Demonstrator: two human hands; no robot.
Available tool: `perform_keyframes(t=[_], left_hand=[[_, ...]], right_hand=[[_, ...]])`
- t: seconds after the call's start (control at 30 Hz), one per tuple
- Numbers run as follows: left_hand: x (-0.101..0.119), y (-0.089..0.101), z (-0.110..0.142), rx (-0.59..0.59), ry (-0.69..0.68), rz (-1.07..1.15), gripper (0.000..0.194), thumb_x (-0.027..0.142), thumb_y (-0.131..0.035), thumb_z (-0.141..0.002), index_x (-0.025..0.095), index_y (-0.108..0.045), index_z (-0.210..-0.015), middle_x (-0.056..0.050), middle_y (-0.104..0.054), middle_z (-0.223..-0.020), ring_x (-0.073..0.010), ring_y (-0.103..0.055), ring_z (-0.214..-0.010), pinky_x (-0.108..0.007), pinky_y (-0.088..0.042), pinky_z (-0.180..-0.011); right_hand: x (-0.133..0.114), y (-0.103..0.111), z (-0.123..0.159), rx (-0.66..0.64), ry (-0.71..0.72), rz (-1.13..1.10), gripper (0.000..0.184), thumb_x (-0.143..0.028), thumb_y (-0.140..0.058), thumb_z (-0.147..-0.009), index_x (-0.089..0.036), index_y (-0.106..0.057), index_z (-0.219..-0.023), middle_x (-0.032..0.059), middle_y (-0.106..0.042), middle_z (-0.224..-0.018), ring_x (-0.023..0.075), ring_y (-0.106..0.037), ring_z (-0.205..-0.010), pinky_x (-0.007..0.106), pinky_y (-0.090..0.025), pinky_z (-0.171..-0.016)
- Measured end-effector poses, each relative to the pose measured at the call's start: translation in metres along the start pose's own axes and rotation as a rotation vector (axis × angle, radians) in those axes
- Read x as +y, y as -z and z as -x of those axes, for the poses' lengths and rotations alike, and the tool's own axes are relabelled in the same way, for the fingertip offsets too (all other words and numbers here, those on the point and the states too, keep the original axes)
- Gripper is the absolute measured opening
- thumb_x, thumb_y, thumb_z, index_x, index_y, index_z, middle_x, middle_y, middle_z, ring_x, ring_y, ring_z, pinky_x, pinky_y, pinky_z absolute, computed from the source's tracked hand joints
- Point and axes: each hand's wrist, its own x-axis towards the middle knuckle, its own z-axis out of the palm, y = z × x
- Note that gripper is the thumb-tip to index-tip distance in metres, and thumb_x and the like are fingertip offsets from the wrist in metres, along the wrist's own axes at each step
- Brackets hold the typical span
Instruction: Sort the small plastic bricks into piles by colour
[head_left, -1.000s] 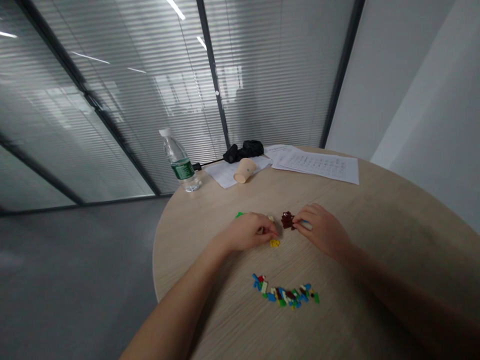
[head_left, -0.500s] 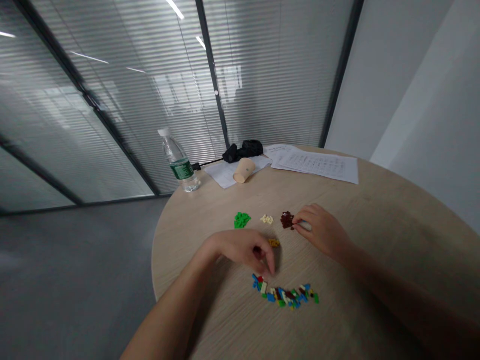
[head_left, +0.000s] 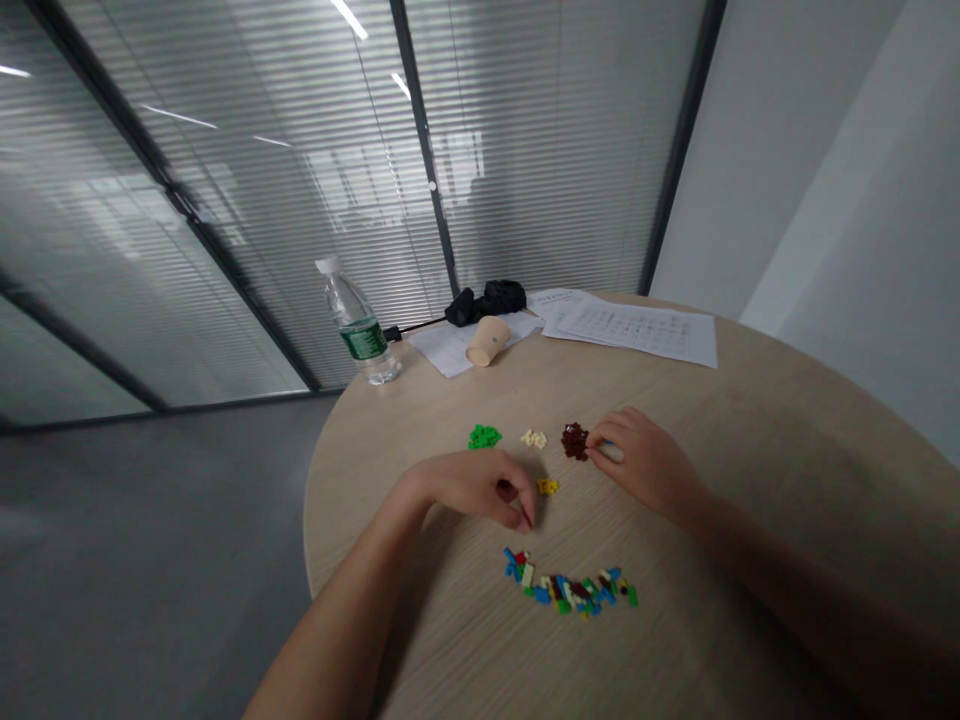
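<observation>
My left hand (head_left: 491, 488) hovers over the table between the small yellow brick pile (head_left: 547, 487) and the mixed strip of toy bricks (head_left: 574, 592). Its thumb and fingertips are pinched together; whatever is between them cannot be made out. My right hand (head_left: 641, 452) rests by the dark brown brick pile (head_left: 575, 441), fingertips closed at its right edge. A speck of blue shows in the gap between its fingers, and what they grip is hidden. Green bricks (head_left: 484, 436) and cream bricks (head_left: 534, 439) lie in separate heaps beyond my left hand.
Toward the back of the round wooden table (head_left: 780, 440) stand a water bottle (head_left: 365, 335) and a paper cup (head_left: 488, 341) on its side. Black items (head_left: 491, 300) and printed sheets (head_left: 637, 333) lie there too. The table's left edge drops to grey floor.
My left hand has lifted away from the mixed bricks, moving slightly back and left, uncovering more of the yellow pile. My right hand stays by the brown pile.
</observation>
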Motion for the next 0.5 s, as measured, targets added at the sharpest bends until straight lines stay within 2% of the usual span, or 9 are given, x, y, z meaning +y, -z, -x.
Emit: perform_keyframes(t=[0.23, 0.37, 0.5], left_hand=[[-0.0065, -0.0023, 0.0009, -0.011, -0.011, 0.035, 0.013, 0.013, -0.063, -0.071, 0.019, -0.07, -0.08, 0.005, -0.054, -0.056, -0.0054, -0.039, -0.05, -0.017, -0.028, -0.048], [-0.0057, -0.0025, 0.0017, -0.038, -0.001, 0.083, 0.011, 0.013, -0.065, -0.069, 0.016, -0.07, -0.078, 0.006, -0.05, -0.053, -0.0047, -0.036, -0.048, -0.017, -0.027, -0.048], [-0.0021, -0.0034, 0.0009, -0.089, 0.028, 0.128, 0.014, 0.012, -0.067, -0.068, 0.016, -0.07, -0.081, 0.005, -0.053, -0.054, -0.0054, -0.037, -0.048, -0.018, -0.027, -0.046]], right_hand=[[-0.0088, 0.0033, -0.0009, -0.011, 0.065, -0.017, 0.006, -0.015, -0.06, -0.077, -0.018, -0.059, -0.073, 0.0041, -0.062, -0.075, 0.0202, -0.052, -0.078, 0.032, -0.041, -0.074], [-0.0092, -0.0001, -0.0007, -0.016, 0.039, -0.027, 0.006, -0.015, -0.063, -0.076, -0.018, -0.059, -0.075, 0.003, -0.06, -0.073, 0.0195, -0.052, -0.076, 0.031, -0.04, -0.07], [-0.0087, -0.0002, -0.001, 0.015, 0.028, -0.036, 0.007, -0.017, -0.063, -0.077, -0.019, -0.057, -0.072, 0.0025, -0.059, -0.071, 0.019, -0.052, -0.074, 0.031, -0.04, -0.069]])
